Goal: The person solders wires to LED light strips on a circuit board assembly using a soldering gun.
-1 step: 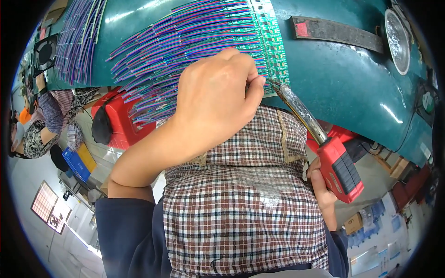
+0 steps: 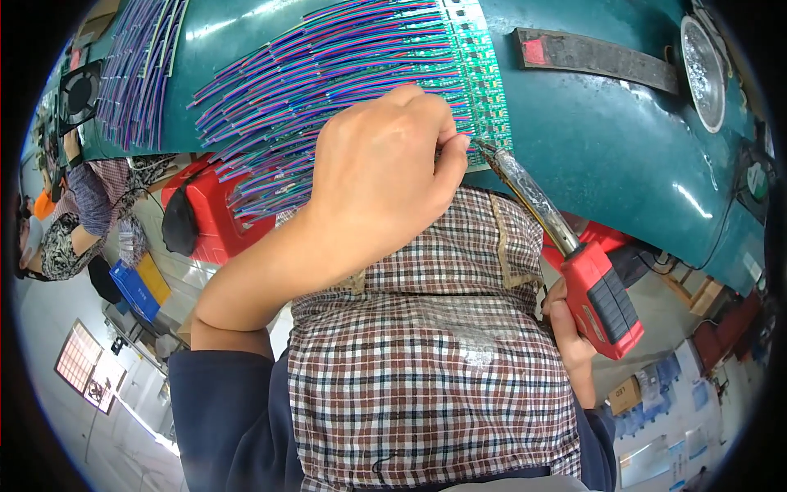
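Note:
My left hand (image 2: 381, 156) reaches over a green circuit board panel (image 2: 484, 90), thumb and forefinger pinched together at its near edge. What sits between those fingertips is hidden. Rows of thin multicoloured wires (image 2: 328, 61) fan out leftward from the board, and some pass under my hand. My right hand (image 2: 571, 332) is wrapped round the red and black grip of a soldering iron (image 2: 537, 201). The iron slants up and left, its tip beside my left fingertips at the board. Whether the tip touches the board I cannot tell.
Another bundle of wired boards (image 2: 143, 74) lies at the far left beside a black fan (image 2: 80, 94). On the green table (image 2: 590, 148) are a dark bar (image 2: 594, 61) and a round metal dish (image 2: 702, 74). A red stool (image 2: 209, 213) stands below; another person's arm (image 2: 86, 189) is at left.

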A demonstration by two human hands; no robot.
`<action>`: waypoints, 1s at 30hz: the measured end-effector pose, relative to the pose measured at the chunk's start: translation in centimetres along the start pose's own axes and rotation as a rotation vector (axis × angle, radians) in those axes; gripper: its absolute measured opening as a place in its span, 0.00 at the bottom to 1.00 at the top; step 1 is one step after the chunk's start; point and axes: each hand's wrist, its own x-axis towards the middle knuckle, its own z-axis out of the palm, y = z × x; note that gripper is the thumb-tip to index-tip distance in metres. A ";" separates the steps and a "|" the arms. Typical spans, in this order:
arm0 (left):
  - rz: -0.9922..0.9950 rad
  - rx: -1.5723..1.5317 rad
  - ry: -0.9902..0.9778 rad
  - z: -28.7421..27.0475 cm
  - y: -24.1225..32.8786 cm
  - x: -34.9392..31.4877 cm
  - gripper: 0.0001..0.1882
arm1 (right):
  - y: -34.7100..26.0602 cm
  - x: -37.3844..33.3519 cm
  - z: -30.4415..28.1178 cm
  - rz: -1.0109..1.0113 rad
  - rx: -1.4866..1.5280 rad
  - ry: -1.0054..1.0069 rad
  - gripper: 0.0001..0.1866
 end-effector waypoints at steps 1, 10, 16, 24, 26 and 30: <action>-0.001 -0.002 -0.001 0.0 0.0 0.0 0.10 | -0.1 0.0 0.0 0.035 -0.016 0.037 0.07; 0.028 0.041 0.029 0.1 0.0 0.0 0.11 | -0.3 -0.6 -0.4 -0.024 -0.095 0.002 0.07; 0.020 0.043 0.025 0.2 0.1 0.0 0.11 | -0.4 -0.3 -0.6 -0.027 -0.206 0.010 0.08; 0.017 0.045 0.023 0.2 0.1 0.0 0.11 | 0.2 -0.4 -0.6 -0.046 -0.189 0.026 0.11; 0.024 0.050 0.028 0.3 0.1 0.0 0.11 | -0.2 -0.3 -0.6 -0.017 -0.258 0.037 0.12; 0.032 0.052 0.031 0.3 0.0 -0.1 0.11 | -0.4 -0.5 -0.6 0.037 -0.208 0.050 0.11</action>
